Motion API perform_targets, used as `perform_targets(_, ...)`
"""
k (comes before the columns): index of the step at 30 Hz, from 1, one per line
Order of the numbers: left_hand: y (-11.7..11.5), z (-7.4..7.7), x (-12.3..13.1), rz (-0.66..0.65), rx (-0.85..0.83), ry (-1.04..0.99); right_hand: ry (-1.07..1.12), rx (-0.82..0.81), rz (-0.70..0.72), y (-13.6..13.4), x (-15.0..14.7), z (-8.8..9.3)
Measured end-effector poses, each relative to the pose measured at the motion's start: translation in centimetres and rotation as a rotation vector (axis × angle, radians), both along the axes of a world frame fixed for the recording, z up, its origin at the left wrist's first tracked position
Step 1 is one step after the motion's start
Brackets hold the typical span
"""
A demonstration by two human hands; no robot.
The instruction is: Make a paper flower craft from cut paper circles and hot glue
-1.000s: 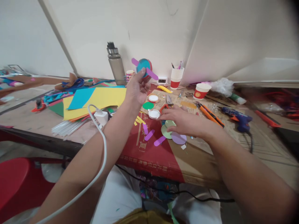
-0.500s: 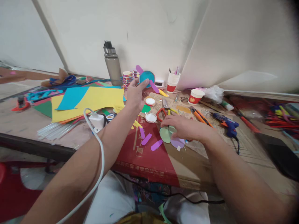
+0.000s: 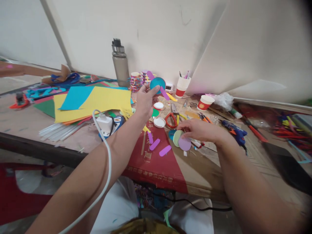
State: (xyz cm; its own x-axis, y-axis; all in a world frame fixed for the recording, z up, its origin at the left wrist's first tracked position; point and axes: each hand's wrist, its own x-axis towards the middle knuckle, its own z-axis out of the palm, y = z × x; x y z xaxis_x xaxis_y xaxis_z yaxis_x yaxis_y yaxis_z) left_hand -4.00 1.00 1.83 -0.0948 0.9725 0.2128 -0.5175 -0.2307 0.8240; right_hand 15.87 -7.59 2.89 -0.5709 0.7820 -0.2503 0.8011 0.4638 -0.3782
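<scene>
My left hand (image 3: 145, 100) is raised above the table and pinches a blue paper disc with purple strips stuck across it (image 3: 157, 84). My right hand (image 3: 201, 131) rests low on the cardboard, its fingers closed on the edge of a purple paper circle (image 3: 184, 143) that overlaps a pale green circle (image 3: 177, 137). Loose purple paper strips (image 3: 159, 147) lie on the red panel just left of those circles. Red-handled scissors (image 3: 171, 118) and two white lids (image 3: 159, 122) sit between my hands.
Yellow and blue paper sheets (image 3: 97, 100) lie at the left with a white charger (image 3: 104, 125), whose cable runs over my left arm. A grey bottle (image 3: 120, 65), paper cups (image 3: 204, 102), a blue glue gun (image 3: 234, 135) and orange cutters stand further back and right.
My left hand has brought the blue disc lower and a little to the right. My right hand has slid right and lifted the purple circle's edge off the table.
</scene>
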Motion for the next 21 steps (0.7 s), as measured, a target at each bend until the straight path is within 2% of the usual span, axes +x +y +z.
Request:
perform_targets(7, 0.14, 0.00, 0.01, -0.005, -0.034, 0.014, -0.049, -0.095, 0.030, -0.31, -0.06, -0.09)
perform_targets(12, 0.00, 0.08, 0.13, -0.025, -0.044, 0.010, -0.053, -0.195, -0.033, -0.66, 0.13, 0.01)
perform_targets(21, 0.14, 0.38, -0.26, -0.025, -0.073, -0.102, -0.145, -0.192, -0.054, -0.86, -0.73, 0.69)
